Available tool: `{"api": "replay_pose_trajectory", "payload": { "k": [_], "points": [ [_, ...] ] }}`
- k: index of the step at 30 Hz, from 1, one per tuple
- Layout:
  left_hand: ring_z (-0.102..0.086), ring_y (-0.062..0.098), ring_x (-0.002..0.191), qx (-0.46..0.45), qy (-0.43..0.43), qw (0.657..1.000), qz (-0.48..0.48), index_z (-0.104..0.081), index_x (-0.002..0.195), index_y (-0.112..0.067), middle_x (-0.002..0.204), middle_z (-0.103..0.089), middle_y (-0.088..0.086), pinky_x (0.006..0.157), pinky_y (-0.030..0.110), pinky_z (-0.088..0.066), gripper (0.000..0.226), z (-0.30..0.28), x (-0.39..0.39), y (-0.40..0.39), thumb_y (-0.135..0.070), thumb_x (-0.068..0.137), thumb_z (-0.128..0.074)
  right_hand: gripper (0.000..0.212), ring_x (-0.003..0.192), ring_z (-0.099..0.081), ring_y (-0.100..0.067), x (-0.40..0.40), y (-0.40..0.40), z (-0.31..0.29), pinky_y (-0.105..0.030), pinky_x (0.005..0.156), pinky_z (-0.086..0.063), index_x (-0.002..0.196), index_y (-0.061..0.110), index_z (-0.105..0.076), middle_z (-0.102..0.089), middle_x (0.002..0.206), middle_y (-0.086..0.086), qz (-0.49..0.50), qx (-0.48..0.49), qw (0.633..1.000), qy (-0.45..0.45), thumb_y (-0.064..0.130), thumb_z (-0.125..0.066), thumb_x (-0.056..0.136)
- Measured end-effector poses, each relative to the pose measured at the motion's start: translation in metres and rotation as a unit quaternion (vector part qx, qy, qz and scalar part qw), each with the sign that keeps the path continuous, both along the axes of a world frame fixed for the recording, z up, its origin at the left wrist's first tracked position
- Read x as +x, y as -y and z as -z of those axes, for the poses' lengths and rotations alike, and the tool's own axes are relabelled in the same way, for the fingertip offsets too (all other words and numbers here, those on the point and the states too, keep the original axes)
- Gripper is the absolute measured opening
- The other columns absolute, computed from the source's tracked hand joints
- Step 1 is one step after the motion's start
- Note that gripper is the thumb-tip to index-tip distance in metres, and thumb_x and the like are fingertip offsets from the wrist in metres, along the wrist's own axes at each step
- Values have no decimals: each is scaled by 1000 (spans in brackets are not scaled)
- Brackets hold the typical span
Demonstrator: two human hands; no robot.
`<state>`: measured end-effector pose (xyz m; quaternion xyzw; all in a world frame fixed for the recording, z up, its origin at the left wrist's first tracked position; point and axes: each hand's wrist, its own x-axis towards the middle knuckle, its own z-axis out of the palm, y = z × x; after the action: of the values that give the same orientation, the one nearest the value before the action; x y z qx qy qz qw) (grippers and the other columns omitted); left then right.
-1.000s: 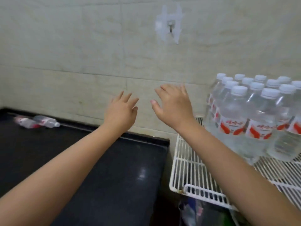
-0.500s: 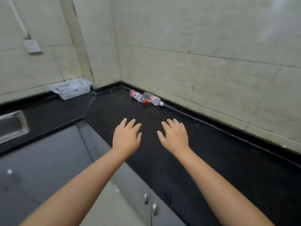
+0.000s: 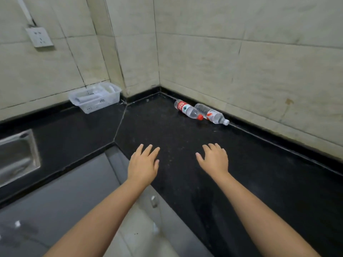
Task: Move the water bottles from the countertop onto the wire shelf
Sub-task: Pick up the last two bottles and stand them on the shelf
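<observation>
Red-labelled bottle [image 3: 187,109], writing illegible

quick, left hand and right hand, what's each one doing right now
Left hand: open, fingers straight, holding nothing.
Right hand: open, fingers spread, holding nothing.

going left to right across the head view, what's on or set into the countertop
steel sink → clear plastic basket → left hand → red-capped bottle → right hand → white-capped bottle
</observation>
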<state>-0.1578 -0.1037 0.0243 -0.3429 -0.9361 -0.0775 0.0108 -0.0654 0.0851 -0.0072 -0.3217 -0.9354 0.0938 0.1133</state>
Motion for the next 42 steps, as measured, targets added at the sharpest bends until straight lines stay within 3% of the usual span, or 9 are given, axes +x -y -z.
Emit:
{"api": "replay_pose_trajectory", "payload": {
  "k": [16,20,23,26,29,31,33,35,42],
  "points": [
    [-8,25,145,-34,7,978,207,-22,144,-24,155,-21,0,117,38,-16,48,40,-283,-172,-30,98,-33,48,136,-36,-31,-183,-137,28,-42,112,-29,133,5,-46,-47,140,-17,169,-41,983,54,31,-49,92],
    [-22,31,142,-33,5,956,292,-35,140,-19,150,-34,8,114,42,-25,49,62,-341,-242,-27,93,-46,36,99,-64,-38,-224,-173,34,-45,83,-52,106,-3,-65,-69,102,-22,237,-37,970,37,23,-51,85],
    [-55,37,119,-10,26,928,371,-62,118,-12,123,-63,15,91,47,-49,53,79,-372,-291,-23,69,-77,45,71,-68,-39,-253,-208,43,-42,58,-57,84,-2,-69,-70,77,-21,276,-75,956,60,26,-34,76],
    [-67,37,97,-12,22,911,412,-71,99,-9,102,-72,15,74,48,-56,59,96,-394,-336,-27,46,-90,39,110,-56,-39,-276,-227,38,-43,89,-48,118,-3,-55,-59,116,-25,300,-41,949,92,12,-42,84],
    [-36,33,135,-28,85,885,457,-47,133,-13,143,-45,12,112,47,-28,64,97,-404,-369,-34,77,-69,50,138,-27,-27,-283,-250,44,-33,110,-26,140,9,-30,-28,148,-15,297,-99,939,138,5,-41,91],
    [-28,28,140,-43,34,857,512,-34,140,-24,149,-35,7,114,48,-18,73,104,-410,-386,-43,78,-66,50,135,-30,-27,-285,-262,50,-32,108,-28,139,11,-32,-31,145,-14,298,-97,937,153,9,-46,91],
    [-59,29,114,-63,-28,818,571,-49,127,-30,123,-63,8,94,51,-44,92,108,-415,-393,-57,46,-81,54,131,-33,-27,-285,-269,54,-35,104,-34,138,13,-33,-34,142,-11,305,-83,933,174,14,-53,87],
    [-68,21,88,-52,-78,808,581,-53,113,-34,99,-71,0,74,38,-55,100,120,-419,-402,-65,23,-81,61,128,-32,-29,-285,-271,58,-38,101,-37,140,15,-30,-35,141,-9,308,-68,928,196,17,-56,86],
    [-67,20,65,-28,-81,782,618,-46,108,-30,80,-71,-1,59,30,-54,101,126,-419,-420,-58,18,-86,51,119,-38,-28,-295,-271,57,-34,96,-35,126,10,-41,-43,128,-11,341,-50,908,237,21,-63,81]
  ]
}}
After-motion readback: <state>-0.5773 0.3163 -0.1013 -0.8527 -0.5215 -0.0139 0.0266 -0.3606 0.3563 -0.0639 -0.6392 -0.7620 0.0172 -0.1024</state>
